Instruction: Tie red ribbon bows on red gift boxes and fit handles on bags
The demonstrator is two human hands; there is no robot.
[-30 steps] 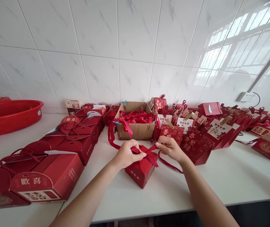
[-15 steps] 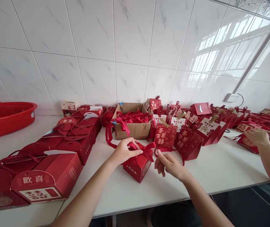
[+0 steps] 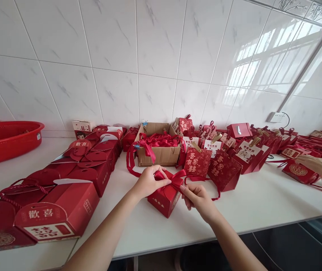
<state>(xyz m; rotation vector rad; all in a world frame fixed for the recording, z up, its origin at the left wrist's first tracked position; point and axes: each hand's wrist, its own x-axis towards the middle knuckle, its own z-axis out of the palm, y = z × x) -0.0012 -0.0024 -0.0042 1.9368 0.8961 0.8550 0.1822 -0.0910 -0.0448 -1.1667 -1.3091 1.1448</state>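
Note:
A small red gift box (image 3: 162, 201) stands on the white table in front of me, with a red ribbon bow (image 3: 176, 180) on its top. My left hand (image 3: 152, 181) pinches the bow's left loop between thumb and fingers. At the bow's right side my right hand (image 3: 196, 195) is closed on a ribbon end, thumb against forefinger. Ribbon trails from the bow on both sides. Behind the box, a cardboard box (image 3: 159, 155) holds a heap of red ribbons (image 3: 161, 140).
Rows of red gift boxes (image 3: 83, 203) line the left, beside a red basin (image 3: 8, 143). Red gift bags (image 3: 224, 169) stand at the right. Another person's hands (image 3: 316, 163) are over a red box (image 3: 299, 171) at far right. A tiled wall rises behind.
My right hand has moved slightly left to the bow and taken hold of a ribbon end. My left hand stays at the loop. The other person's hands have shifted right.

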